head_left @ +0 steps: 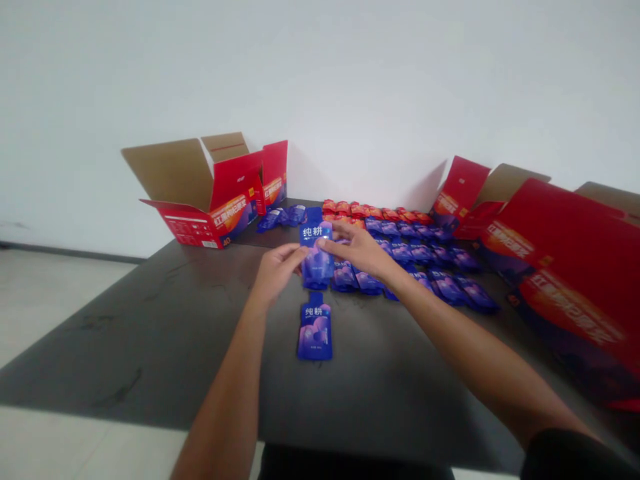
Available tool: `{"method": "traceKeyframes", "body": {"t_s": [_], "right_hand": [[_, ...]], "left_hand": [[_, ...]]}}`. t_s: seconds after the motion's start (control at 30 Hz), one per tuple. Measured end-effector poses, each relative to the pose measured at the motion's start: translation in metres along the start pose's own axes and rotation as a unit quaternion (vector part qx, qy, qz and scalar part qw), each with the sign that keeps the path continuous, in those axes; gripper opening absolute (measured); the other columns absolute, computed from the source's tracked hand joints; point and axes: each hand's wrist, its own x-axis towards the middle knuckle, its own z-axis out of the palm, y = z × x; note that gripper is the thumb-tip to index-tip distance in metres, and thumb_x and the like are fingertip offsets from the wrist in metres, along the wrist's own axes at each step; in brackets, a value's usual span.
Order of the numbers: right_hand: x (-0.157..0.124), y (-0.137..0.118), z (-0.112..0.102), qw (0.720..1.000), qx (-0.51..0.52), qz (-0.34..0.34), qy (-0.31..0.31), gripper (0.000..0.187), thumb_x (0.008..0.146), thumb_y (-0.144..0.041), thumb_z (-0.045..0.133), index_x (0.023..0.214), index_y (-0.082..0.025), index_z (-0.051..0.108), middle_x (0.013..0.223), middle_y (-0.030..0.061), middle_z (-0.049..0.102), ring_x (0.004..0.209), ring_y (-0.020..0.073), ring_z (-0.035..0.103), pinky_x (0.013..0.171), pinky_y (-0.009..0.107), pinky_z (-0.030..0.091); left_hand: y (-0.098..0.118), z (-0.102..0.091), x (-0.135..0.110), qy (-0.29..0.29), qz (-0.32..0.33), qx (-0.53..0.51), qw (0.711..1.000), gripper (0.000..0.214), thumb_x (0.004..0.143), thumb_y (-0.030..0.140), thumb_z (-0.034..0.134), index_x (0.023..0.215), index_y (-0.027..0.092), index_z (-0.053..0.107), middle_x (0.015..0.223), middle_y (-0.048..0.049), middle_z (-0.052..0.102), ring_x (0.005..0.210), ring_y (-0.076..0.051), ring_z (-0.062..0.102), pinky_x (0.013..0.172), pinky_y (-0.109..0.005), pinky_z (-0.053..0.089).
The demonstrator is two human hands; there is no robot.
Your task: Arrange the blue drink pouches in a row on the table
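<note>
Both my hands hold one blue drink pouch upright above the dark table. My left hand pinches its left edge. My right hand grips its right side, fingers curled over the top. A second blue pouch lies flat on the table just below, nearer to me. Right of my hands, several blue pouches lie in rows, with a row of red pouches behind them.
An open red carton stands at the far left of the table, a few blue pouches beside it. More open red cartons crowd the right side. A white wall runs behind; pale floor lies to the left.
</note>
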Motion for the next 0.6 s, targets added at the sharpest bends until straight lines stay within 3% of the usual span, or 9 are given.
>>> {"method": "traceKeyframes", "body": {"t_s": [0.07,0.13,0.23,0.37,0.43,0.5,0.6], "right_hand": [[-0.019,0.001,-0.005,0.998,0.009,0.052,-0.04,0.045,0.083,-0.059,0.083,0.09,-0.018,0.068,0.077,0.0001,0.069,0.068,0.0146,0.061,0.062,0.026,0.048],[-0.036,0.0,-0.009,0.996,0.012,0.077,-0.041,0.053,0.081,-0.065,0.083,0.07,-0.02,0.056,0.062,-0.0036,0.06,0.057,0.011,0.052,0.054,0.024,0.04],[-0.061,-0.001,-0.012,0.996,0.012,0.094,0.003,0.055,0.083,-0.068,0.08,0.069,-0.02,0.057,0.062,-0.0043,0.058,0.053,0.0091,0.047,0.051,0.024,0.035],[-0.099,0.001,-0.002,0.987,0.029,0.15,-0.048,0.051,0.086,-0.065,0.078,0.071,-0.02,0.06,0.065,-0.0035,0.06,0.054,0.0087,0.047,0.05,0.023,0.035],[-0.116,0.005,0.011,0.975,0.052,0.193,-0.097,0.045,0.085,-0.061,0.081,0.077,-0.02,0.065,0.065,-0.0038,0.061,0.054,0.009,0.049,0.048,0.023,0.035],[-0.129,0.012,0.026,0.961,0.08,0.238,-0.119,0.042,0.083,-0.055,0.084,0.101,-0.018,0.073,0.066,-0.0044,0.064,0.054,0.01,0.053,0.046,0.022,0.035],[-0.138,0.022,0.046,0.949,0.101,0.281,-0.099,0.066,0.082,-0.043,0.086,0.138,-0.017,0.063,0.068,-0.0055,0.068,0.054,0.0112,0.057,0.045,0.021,0.036]], "left_hand": [[-0.002,0.001,-0.001,-0.024,-0.005,0.001,1.0,0.04,0.081,0.054,0.085,0.091,0.016,0.083,0.075,-0.006,0.072,0.062,-0.017,0.061,0.059,-0.028,0.052],[-0.003,0.003,-0.002,-0.063,-0.011,0.009,0.998,0.041,0.081,0.055,0.086,0.092,0.015,0.083,0.076,-0.0065,0.073,0.064,-0.017,0.063,0.059,-0.028,0.052],[-0.004,0.004,-0.002,-0.089,-0.022,0.001,0.996,0.049,0.081,0.06,0.085,0.1,0.015,0.084,0.089,-0.0114,0.078,0.072,-0.02,0.071,0.062,-0.028,0.054],[-0.008,0.0,0.004,-0.009,-0.025,-0.037,0.999,0.058,0.083,0.068,0.079,0.103,0.013,0.081,0.101,-0.0174,0.08,0.076,-0.021,0.075,0.06,-0.026,0.052],[-0.012,-0.004,0.009,0.04,-0.017,-0.043,0.998,0.06,0.083,0.07,0.076,0.099,0.013,0.079,0.098,-0.0173,0.08,0.072,-0.019,0.073,0.058,-0.024,0.049],[-0.017,-0.009,0.013,0.076,-0.01,-0.041,0.996,0.061,0.082,0.072,0.075,0.096,0.013,0.077,0.096,-0.0164,0.08,0.068,-0.017,0.071,0.055,-0.023,0.046],[-0.024,-0.014,0.017,0.105,-0.007,-0.034,0.994,0.06,0.082,0.072,0.074,0.094,0.013,0.076,0.096,-0.0154,0.079,0.067,-0.015,0.068,0.053,-0.021,0.042]]}}
